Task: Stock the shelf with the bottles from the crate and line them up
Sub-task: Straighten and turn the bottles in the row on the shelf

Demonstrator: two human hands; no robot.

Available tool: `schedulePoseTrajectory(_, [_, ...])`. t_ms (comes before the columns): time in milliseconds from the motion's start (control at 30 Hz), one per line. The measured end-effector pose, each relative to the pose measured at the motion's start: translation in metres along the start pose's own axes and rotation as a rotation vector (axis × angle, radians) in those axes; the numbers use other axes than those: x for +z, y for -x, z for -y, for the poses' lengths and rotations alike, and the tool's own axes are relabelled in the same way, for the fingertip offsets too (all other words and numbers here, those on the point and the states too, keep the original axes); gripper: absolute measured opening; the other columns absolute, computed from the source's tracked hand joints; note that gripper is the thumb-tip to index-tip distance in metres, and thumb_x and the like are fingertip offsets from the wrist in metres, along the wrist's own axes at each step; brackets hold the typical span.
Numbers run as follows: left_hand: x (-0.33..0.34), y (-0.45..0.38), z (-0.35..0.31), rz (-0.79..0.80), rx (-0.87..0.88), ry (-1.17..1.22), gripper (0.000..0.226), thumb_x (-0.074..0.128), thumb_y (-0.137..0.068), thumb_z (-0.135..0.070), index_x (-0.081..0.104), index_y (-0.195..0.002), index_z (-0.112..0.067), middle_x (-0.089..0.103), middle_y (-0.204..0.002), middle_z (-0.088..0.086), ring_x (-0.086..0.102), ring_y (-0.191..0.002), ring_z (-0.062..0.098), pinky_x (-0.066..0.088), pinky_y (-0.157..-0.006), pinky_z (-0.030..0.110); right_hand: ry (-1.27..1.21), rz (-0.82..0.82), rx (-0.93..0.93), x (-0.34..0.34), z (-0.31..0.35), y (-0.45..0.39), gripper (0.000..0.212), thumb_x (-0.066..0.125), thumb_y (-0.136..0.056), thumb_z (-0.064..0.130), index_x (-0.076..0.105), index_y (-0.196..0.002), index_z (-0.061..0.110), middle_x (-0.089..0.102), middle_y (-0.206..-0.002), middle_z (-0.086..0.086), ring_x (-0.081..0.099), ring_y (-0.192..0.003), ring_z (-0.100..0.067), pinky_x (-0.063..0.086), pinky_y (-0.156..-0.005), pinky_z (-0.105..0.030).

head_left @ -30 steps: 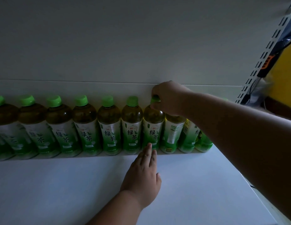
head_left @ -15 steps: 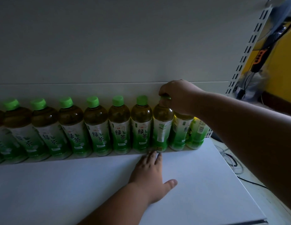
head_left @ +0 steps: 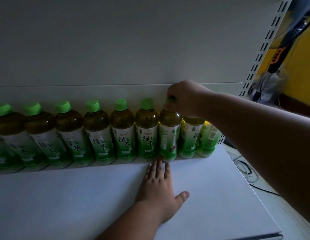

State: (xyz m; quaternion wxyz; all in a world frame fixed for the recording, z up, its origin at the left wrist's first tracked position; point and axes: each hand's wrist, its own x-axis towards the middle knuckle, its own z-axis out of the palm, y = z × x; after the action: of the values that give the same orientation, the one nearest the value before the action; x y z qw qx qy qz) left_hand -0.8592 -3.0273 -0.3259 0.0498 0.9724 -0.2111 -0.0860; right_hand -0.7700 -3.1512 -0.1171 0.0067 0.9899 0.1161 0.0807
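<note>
So there's a row of green tea bottles [head_left: 126, 132] standing along the back of the white shelf [head_left: 81, 196], right up against the back panel [head_left: 116, 49], shoulder to shoulder, green caps up. Most labels face forward with the Chinese characters showing.

The right hand [head_left: 183, 97] reaches in from the right and its fingers curl around the cap of one bottle [head_left: 169, 134], third from the right end of the row. That bottle's label is turned differently from its neighbours on the left, so you see the side of the label instead of the big characters. The two bottles [head_left: 199, 135] to its right are also turned off-front, and the arm covers their tops.

The left hand [head_left: 157, 184] lies flat on the shelf with fingers straight and thumb out to the side, fingertips [head_left: 159, 163] right at the base of the gripped bottle. Lighting is pretty dim there, so I can't tell whether they actually touch it.

Off the right edge there's a slotted shelf upright [head_left: 265, 44] and some tangled cables [head_left: 244, 168] lower down.
</note>
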Motion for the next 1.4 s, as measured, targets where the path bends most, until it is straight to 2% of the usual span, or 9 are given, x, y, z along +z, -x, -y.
schedulePoseTrajectory(333, [0.005, 0.003, 0.002, -0.159, 0.072, 0.043, 0.089, 0.013, -0.081, -0.059, -0.002, -0.155, -0.01, -0.001, -0.164, 0.008, -0.003, -0.15, 0.018, -0.014, -0.112, 0.026, 0.042, -0.033, 0.075, 0.004, 0.001, 0.0, 0.043, 0.054, -0.092, 0.06, 0.053, -0.091, 0.017, 0.052, -0.084, -0.002, 0.05, -0.08, -0.023, 0.028, -0.05, -0.027])
schedulePoseTrajectory(500, [0.006, 0.002, 0.003, -0.165, 0.073, 0.043, 0.092, 0.009, -0.078, -0.059, 0.0, -0.155, -0.01, 0.001, -0.164, 0.007, -0.001, -0.15, 0.017, -0.012, -0.112, 0.026, -0.076, 0.075, -0.056, -0.002, -0.003, 0.002, 0.038, 0.064, -0.092, 0.041, 0.056, -0.126, 0.025, 0.058, -0.109, -0.001, 0.055, -0.091, -0.022, 0.038, -0.061, -0.028])
schedulePoseTrajectory(600, [0.006, 0.002, 0.003, -0.145, 0.034, 0.049, 0.089, 0.01, -0.083, -0.061, -0.001, -0.155, -0.01, -0.001, -0.164, 0.009, -0.003, -0.15, 0.019, -0.01, -0.115, 0.029, -0.027, 0.076, -0.088, -0.005, -0.004, 0.004, 0.032, 0.066, -0.092, 0.036, 0.062, -0.122, 0.025, 0.055, -0.108, 0.002, 0.052, -0.093, -0.02, 0.039, -0.07, -0.028])
schedulePoseTrajectory(833, [0.005, 0.0, 0.002, -0.089, -0.045, 0.003, 0.09, 0.021, -0.092, -0.065, -0.009, -0.154, -0.007, -0.01, -0.162, 0.015, -0.009, -0.149, 0.027, -0.009, -0.119, 0.037, -0.011, -0.015, 0.025, -0.001, 0.003, 0.001, 0.038, 0.061, -0.092, 0.052, 0.062, -0.103, 0.016, 0.049, -0.08, 0.002, 0.048, -0.075, -0.018, 0.027, -0.049, -0.024])
schedulePoseTrajectory(900, [0.004, 0.0, 0.002, -0.07, -0.042, -0.01, 0.09, 0.02, -0.093, -0.066, -0.011, -0.153, -0.007, -0.012, -0.162, 0.016, -0.011, -0.149, 0.028, -0.01, -0.118, 0.038, -0.02, 0.001, 0.006, -0.001, 0.002, 0.004, 0.037, 0.059, -0.093, 0.052, 0.062, -0.11, 0.019, 0.052, -0.084, 0.001, 0.05, -0.079, -0.02, 0.031, -0.052, -0.025])
schedulePoseTrajectory(1000, [0.004, 0.0, 0.004, -0.039, -0.041, -0.007, 0.091, 0.022, -0.094, -0.067, -0.014, -0.152, -0.007, -0.017, -0.16, 0.016, -0.015, -0.148, 0.028, -0.012, -0.119, 0.039, -0.003, 0.096, -0.088, -0.001, 0.0, 0.007, 0.035, 0.061, -0.094, 0.039, 0.058, -0.126, 0.027, 0.059, -0.112, -0.001, 0.055, -0.094, -0.023, 0.039, -0.064, -0.028])
schedulePoseTrajectory(1100, [0.004, 0.003, 0.005, -0.04, -0.037, 0.005, 0.093, 0.02, -0.092, -0.069, -0.018, -0.151, -0.008, -0.023, -0.159, 0.015, -0.019, -0.147, 0.027, -0.016, -0.115, 0.036, 0.002, 0.101, -0.113, -0.004, 0.0, 0.007, 0.031, 0.063, -0.094, 0.032, 0.061, -0.124, 0.025, 0.053, -0.108, 0.001, 0.05, -0.09, -0.019, 0.034, -0.058, -0.025])
schedulePoseTrajectory(1267, [0.004, 0.005, 0.005, -0.083, -0.047, 0.045, 0.095, 0.022, -0.091, -0.07, -0.021, -0.151, -0.01, -0.026, -0.158, 0.014, -0.02, -0.147, 0.025, -0.015, -0.114, 0.034, 0.032, 0.018, -0.011, 0.0, 0.005, 0.003, 0.032, 0.061, -0.093, 0.048, 0.061, -0.099, 0.017, 0.055, -0.085, 0.0, 0.046, -0.067, -0.016, 0.027, -0.048, -0.025])
schedulePoseTrajectory(1400, [0.004, 0.007, 0.004, -0.104, -0.046, 0.068, 0.092, 0.026, -0.093, -0.068, -0.021, -0.151, -0.014, -0.024, -0.159, 0.013, -0.019, -0.147, 0.024, -0.013, -0.115, 0.034, 0.034, 0.003, -0.004, 0.001, 0.005, 0.006, 0.036, 0.06, -0.093, 0.051, 0.061, -0.105, 0.017, 0.055, -0.091, -0.002, 0.05, -0.08, -0.022, 0.028, -0.05, -0.024])
